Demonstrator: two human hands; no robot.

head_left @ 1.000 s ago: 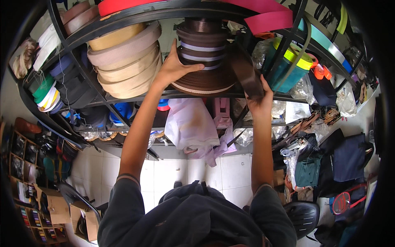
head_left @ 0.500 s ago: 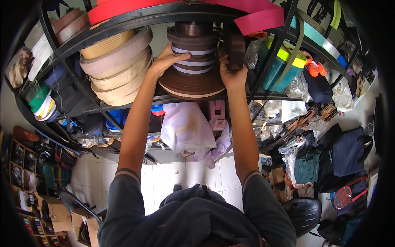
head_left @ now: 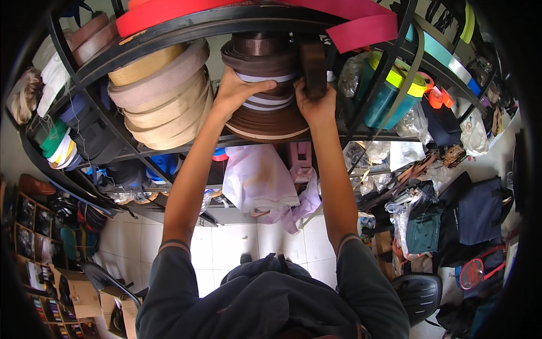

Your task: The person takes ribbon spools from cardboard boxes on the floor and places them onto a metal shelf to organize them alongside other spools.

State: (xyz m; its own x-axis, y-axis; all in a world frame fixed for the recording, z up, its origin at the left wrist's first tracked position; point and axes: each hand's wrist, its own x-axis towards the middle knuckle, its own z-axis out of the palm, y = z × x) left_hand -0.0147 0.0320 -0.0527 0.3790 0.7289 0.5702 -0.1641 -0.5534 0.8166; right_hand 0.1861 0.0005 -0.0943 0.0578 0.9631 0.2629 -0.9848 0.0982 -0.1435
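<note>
A stack of brown webbing rolls [head_left: 262,59] stands on the shelf in front of me, with the widest roll [head_left: 265,124] at the bottom. White bands show between the brown layers. Against the left side of the stack, my left hand [head_left: 237,95] grips with its thumb laid across the front of the middle rolls; its other fingers are mostly hidden. My right hand [head_left: 317,104] is closed at the stack's right side, by a dark brown strip [head_left: 313,65] hanging down in front of its fingers. Whether it holds the strip or the rolls is partly hidden.
Beige webbing rolls [head_left: 164,101] are stacked on the left. Red webbing [head_left: 197,16] and a pink strip [head_left: 367,33] overhang the black shelf rail [head_left: 214,21]. A teal container [head_left: 389,99] stands right. Below hangs a white plastic bag [head_left: 259,175].
My left hand has slid lower and inward, its thumb reaching further across the rolls. The upper rolls sit farther left over the bottom one. My right hand has shifted slightly beside the hanging strip.
</note>
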